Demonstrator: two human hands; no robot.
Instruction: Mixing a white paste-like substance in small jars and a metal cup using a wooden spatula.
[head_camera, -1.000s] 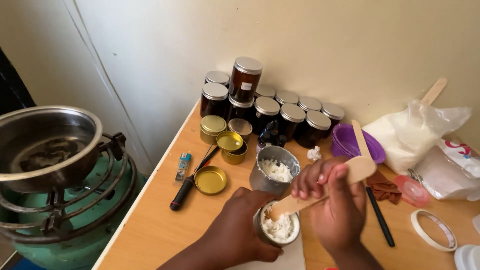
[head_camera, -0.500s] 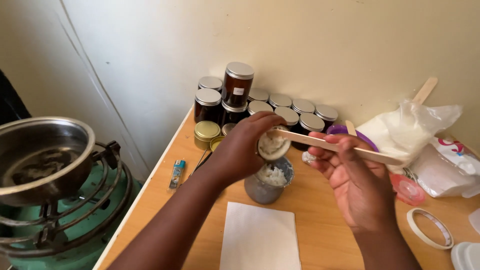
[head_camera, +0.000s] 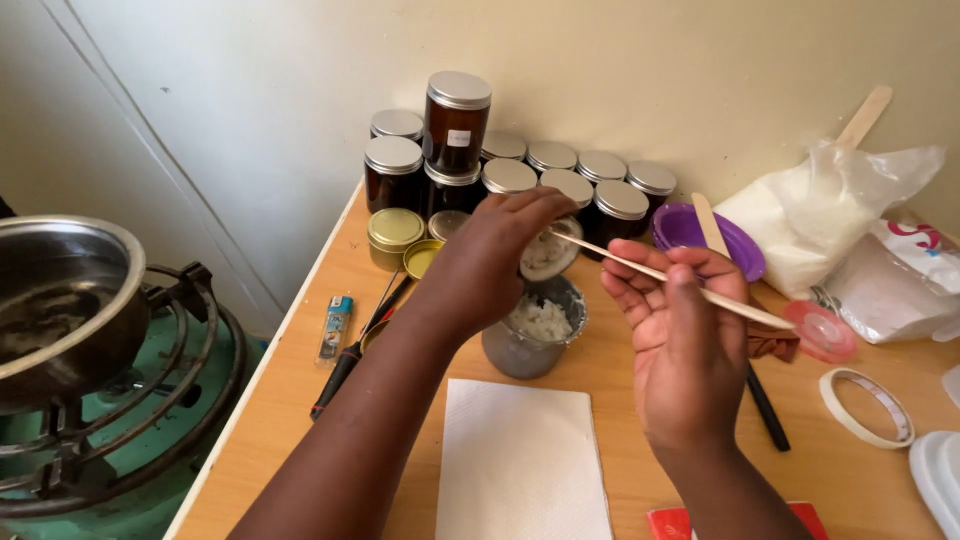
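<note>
Two hands over a steel cup (head_camera: 530, 335) of white flakes on the wooden table (head_camera: 620, 390), left hand (head_camera: 490, 265) gripping a small tipped tin (head_camera: 548, 252) above it, right hand (head_camera: 685, 330) pinching a wooden stick (head_camera: 660, 272) into the tin, dark lidded jars (head_camera: 520, 170) behind, white paper (head_camera: 525, 460) in front.

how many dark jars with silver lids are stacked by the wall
9 show: dark jars in a cluster against the wall, one tall jar stacked on another, the rest running right to the purple bowl. The left hand may hide more.
</note>
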